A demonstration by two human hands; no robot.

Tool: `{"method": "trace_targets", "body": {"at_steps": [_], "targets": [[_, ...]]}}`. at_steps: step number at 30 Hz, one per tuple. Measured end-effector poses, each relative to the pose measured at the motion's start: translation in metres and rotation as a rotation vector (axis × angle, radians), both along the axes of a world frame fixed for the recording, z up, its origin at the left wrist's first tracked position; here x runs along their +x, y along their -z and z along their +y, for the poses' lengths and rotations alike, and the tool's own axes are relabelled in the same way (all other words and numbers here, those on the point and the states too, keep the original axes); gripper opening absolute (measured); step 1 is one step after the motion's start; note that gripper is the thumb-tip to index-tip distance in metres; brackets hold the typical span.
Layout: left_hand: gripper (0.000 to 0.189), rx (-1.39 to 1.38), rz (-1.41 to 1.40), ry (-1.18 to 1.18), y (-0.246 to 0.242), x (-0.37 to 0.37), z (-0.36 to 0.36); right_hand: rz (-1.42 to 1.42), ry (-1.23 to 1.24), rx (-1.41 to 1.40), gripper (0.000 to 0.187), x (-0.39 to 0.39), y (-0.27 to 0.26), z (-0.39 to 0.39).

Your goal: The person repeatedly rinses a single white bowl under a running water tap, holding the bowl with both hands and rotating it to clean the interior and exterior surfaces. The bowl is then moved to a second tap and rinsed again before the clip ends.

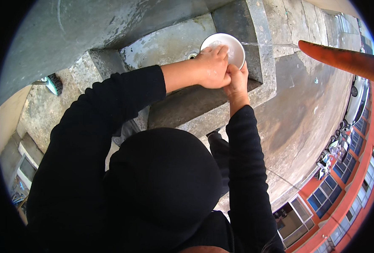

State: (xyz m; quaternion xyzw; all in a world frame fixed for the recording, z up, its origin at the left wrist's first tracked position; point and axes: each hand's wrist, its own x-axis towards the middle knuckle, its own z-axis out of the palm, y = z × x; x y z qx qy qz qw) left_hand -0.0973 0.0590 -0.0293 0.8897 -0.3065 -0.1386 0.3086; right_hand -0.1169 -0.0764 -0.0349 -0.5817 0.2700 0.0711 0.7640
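Observation:
My right hand (238,81) grips the near rim of a white bowl (237,57) with a dark edge. My left hand (213,69) lies over the bowl's left side, its slightly spread fingers reaching inside; its palm is hidden. Both hands look wet and touch each other near the thumbs. Water shows in the bowl. A thin stream of water (269,45) runs between an orange tube-like spout (339,60) and the bowl's right side. Below the bowl is a concrete sink (166,41) with a wet floor and a round drain (192,56).
The sink's thick concrete rim (267,63) borders it on the right. A grey wall (89,25) rises at the back left, with a dark-bristled brush (54,84) near its foot. Wet pavement (294,95) stretches right towards a white car (358,99), parked scooters (328,155) and a red building (342,186).

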Motion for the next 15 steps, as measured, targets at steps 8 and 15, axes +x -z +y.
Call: {"method": "trace_targets", "body": {"at_steps": [8, 15], "targets": [[0.024, 0.186, -0.136, 0.148, 0.001, 0.003, 0.010, -0.010, 0.062, -0.075, 0.061, 0.010, -0.003, 0.008], [0.012, -0.332, -0.098, 0.018, 0.017, 0.008, 0.022, 0.010, 0.114, -0.026, 0.061, 0.006, -0.002, 0.006]]}}
